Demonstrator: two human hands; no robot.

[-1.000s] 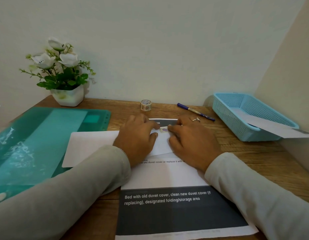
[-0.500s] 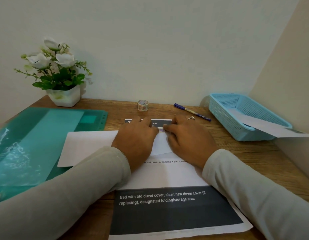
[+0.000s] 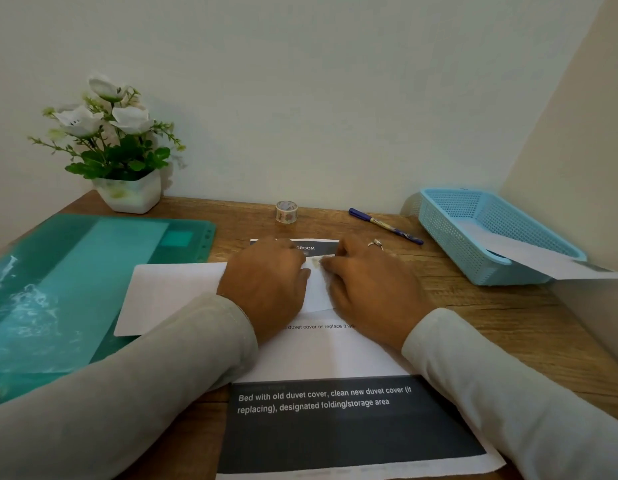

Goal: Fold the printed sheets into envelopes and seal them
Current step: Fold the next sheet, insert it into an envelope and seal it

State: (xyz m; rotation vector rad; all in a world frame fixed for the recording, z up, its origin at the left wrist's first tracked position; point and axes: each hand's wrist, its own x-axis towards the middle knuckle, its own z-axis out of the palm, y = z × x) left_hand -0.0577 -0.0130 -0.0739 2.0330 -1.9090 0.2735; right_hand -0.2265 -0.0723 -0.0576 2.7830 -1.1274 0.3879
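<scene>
Both hands flat on a small folded white envelope (image 3: 318, 289) that lies on top of a printed sheet (image 3: 335, 355) on the bench (image 3: 491, 323).

Risks, as judged from here:
- A small patch of patterned tape (image 3: 314, 262) sits at the envelope's far edge, just between the two sets of fingertips. If pressure is uneven, it could wrinkle or grab the printed sheet beneath, sticking the two papers together.
- The envelope rests loose on the sheet; a sideways push from either hand would skew it and open the fold.
- Another white sheet (image 3: 169, 296) lies partly under the left forearm and could drag when the arm shifts.

Pose:
- Left hand (image 3: 266, 285): palm down, fingers curled slightly inward, pressing the envelope's left part; grip pressed flat, not pinching anything.
- Right hand (image 3: 373, 289): palm down, fingers spread lightly, fingertips (image 3: 330, 266) at the tape patch; a ring shows on one finger. Grip flat and pressing, nothing held.
- Forearms in grey sleeves angle in from both lower corners.

Beyond the fingertips: tape roll (image 3: 286, 212) and a pen (image 3: 385, 226). Right of the right grip, a blue basket (image 3: 449, 237) holds a finished piece.
</scene>
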